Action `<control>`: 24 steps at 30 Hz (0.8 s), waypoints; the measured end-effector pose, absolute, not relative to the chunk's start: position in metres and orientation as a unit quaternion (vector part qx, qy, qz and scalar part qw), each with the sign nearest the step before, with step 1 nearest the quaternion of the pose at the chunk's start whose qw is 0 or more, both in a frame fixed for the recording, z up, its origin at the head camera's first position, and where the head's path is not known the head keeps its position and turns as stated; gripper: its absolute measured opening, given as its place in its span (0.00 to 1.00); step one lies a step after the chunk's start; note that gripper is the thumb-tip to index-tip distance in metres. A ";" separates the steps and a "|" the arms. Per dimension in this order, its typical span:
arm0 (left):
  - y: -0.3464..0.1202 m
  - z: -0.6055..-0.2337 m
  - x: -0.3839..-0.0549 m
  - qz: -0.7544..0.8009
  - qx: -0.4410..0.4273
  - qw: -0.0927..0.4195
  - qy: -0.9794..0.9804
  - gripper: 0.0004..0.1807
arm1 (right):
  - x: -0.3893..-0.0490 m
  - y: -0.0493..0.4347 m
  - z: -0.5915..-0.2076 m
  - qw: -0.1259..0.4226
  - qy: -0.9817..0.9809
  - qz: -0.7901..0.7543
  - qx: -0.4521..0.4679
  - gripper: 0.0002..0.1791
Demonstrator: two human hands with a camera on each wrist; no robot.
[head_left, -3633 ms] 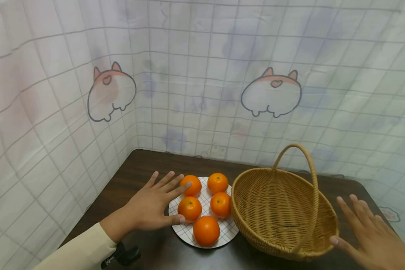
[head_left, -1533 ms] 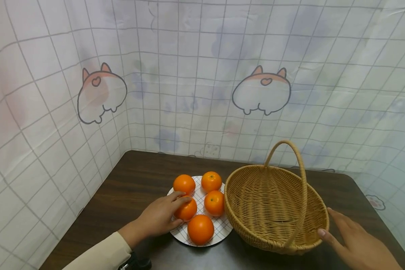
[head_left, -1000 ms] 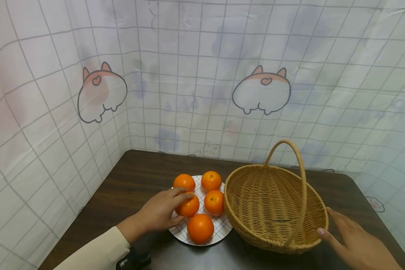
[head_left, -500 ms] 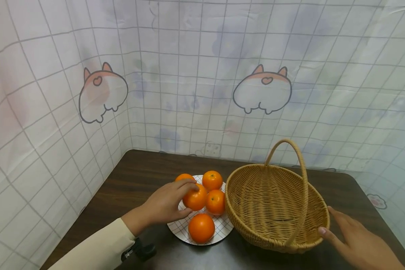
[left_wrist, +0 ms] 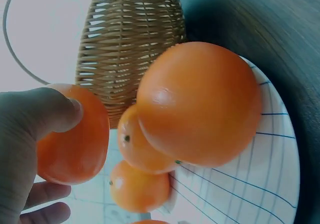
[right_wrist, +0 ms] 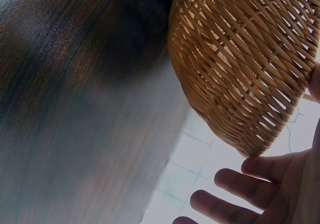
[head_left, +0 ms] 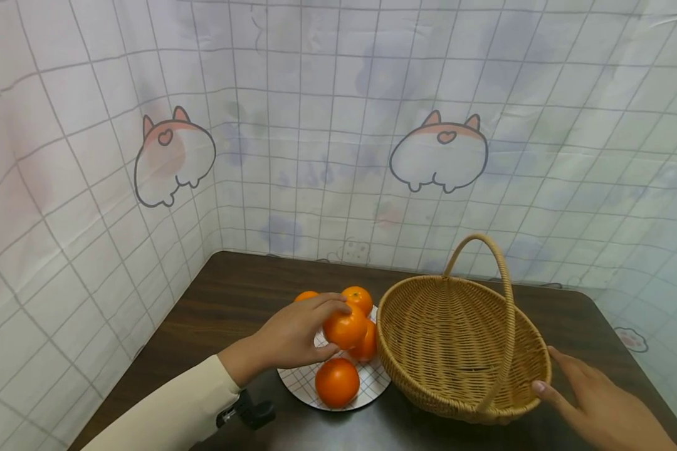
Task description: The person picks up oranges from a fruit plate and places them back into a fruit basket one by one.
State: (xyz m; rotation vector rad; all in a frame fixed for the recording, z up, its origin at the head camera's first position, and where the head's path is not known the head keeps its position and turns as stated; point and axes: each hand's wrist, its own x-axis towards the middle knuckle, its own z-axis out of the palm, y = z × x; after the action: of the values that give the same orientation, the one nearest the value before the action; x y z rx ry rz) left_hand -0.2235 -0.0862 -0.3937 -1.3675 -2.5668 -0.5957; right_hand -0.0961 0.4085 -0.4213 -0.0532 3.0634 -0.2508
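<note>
My left hand [head_left: 296,332] holds an orange [head_left: 345,327] between thumb and fingers, raised above a round white plate [head_left: 301,379] with a grid pattern. In the left wrist view, the thumb presses on the side of this held orange [left_wrist: 82,149]. Several other oranges lie on the plate: a front orange [head_left: 337,383], a back orange [head_left: 360,298], and two partly hidden by the held fruit or the hand. Right of the plate stands a wicker basket [head_left: 440,344] with an arched handle. My right hand [head_left: 606,404] grips its right rim, thumb over the edge, fingers outside.
A dark wooden table [head_left: 248,275] carries everything. Behind and left of it hangs a white gridded curtain [head_left: 327,125] with cartoon animals. A black strap device [head_left: 248,410] sits at the left wrist. The basket's handle [head_left: 506,300] arches above its opening.
My left hand has gone from spread over the plate to grasping the middle-left orange, lifting it and carrying it right. My right hand has come from beside the basket onto its rim.
</note>
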 end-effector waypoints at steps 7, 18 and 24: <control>-0.080 -0.388 -0.224 -0.201 -0.469 0.093 -0.855 0.33 | -0.096 0.409 -0.422 0.032 0.996 -0.080 -0.019 0.49; -0.066 -0.381 -0.224 -0.230 -0.484 0.118 -0.836 0.33 | -0.099 0.411 -0.422 0.051 0.996 -0.076 -0.015 0.51; -0.061 -0.377 -0.225 -0.233 -0.473 0.114 -0.842 0.37 | -0.101 0.413 -0.423 0.059 0.995 -0.075 -0.014 0.52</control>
State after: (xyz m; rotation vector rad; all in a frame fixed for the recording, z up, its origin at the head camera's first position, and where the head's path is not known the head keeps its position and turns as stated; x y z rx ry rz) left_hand -0.2250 -0.0610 -0.3767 -1.3868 -2.4682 -0.6821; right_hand -0.1008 0.4126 -0.4229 -0.0426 3.0139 -0.2268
